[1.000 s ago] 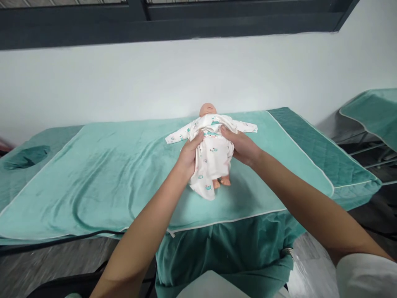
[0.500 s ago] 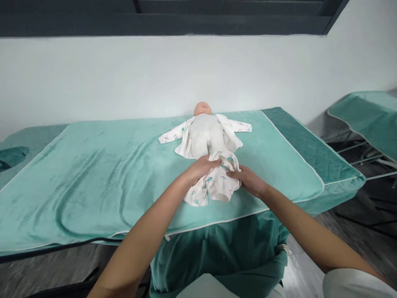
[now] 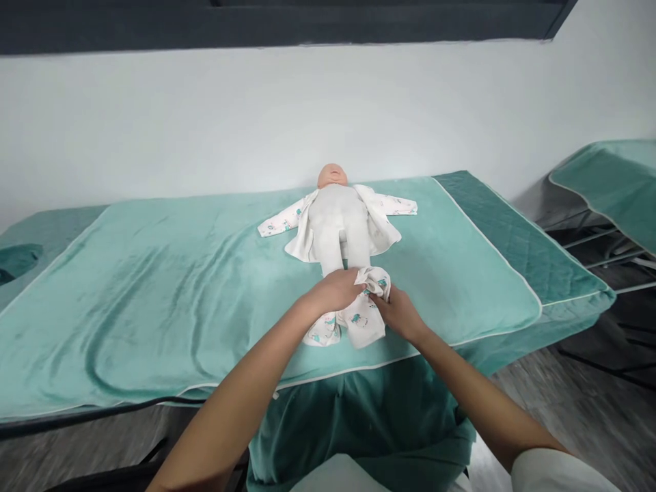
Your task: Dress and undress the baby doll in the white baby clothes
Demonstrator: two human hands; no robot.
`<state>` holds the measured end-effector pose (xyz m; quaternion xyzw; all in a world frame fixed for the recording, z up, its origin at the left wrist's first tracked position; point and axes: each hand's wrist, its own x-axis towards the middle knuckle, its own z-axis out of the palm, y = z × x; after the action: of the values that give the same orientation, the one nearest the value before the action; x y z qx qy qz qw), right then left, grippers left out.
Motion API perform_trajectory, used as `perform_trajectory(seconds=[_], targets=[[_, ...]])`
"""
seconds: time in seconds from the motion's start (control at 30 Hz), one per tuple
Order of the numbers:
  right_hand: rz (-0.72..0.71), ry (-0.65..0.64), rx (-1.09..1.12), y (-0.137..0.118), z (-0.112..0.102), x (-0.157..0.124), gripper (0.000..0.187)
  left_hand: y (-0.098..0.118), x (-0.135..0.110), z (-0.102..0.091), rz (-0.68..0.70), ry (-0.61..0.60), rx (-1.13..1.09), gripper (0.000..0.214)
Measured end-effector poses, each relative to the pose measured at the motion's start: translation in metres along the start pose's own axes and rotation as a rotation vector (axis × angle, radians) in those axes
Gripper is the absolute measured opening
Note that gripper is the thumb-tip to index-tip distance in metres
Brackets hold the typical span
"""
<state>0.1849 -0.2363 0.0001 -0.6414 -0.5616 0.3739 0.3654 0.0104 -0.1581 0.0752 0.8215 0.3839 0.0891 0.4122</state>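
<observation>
A baby doll (image 3: 341, 212) with a pale cloth body lies on its back, head toward the wall and legs toward me. It wears an open white printed jacket (image 3: 382, 229), its sleeves spread to both sides. White printed baby pants (image 3: 363, 321) are bunched around the lower ends of its legs. My left hand (image 3: 335, 290) is closed on the gathered waist of the pants at the left. At the right side of the same bunch, my right hand (image 3: 400, 311) pinches the cloth. The doll's feet are hidden by the pants.
The doll rests on a light teal blanket (image 3: 154, 287) over a massage-style bed with a darker quilted cover (image 3: 523, 239). A white wall (image 3: 205, 123) stands behind it. Another teal-covered bed (image 3: 615, 178) on metal legs is at the right. A black cable or bar runs along the front left.
The bunched waist of the pants has moved down the doll's legs toward me, with both hands on it. More of the doll's legs now shows.
</observation>
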Motion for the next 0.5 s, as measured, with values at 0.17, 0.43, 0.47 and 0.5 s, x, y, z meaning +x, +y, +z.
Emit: perform_trajectory(seconds=[0.17, 0.43, 0.47, 0.5], targets=[[-0.024, 0.029, 0.114, 0.002, 0.003, -0.004, 0.041, -0.004, -0.005, -0.006, 0.021, -0.03, -0.191, 0.036], [0.003, 0.191, 0.427, 0.008, 0.005, 0.009, 0.032, -0.005, -0.016, -0.014, -0.024, -0.152, -0.72, 0.049], [-0.017, 0.22, 0.423, 0.008, 0.005, 0.013, 0.031, -0.006, -0.016, -0.016, -0.029, -0.168, -0.757, 0.052], [-0.039, 0.243, 0.41, 0.008, 0.005, 0.017, 0.029, -0.008, -0.016, -0.019, -0.036, -0.184, -0.777, 0.056]])
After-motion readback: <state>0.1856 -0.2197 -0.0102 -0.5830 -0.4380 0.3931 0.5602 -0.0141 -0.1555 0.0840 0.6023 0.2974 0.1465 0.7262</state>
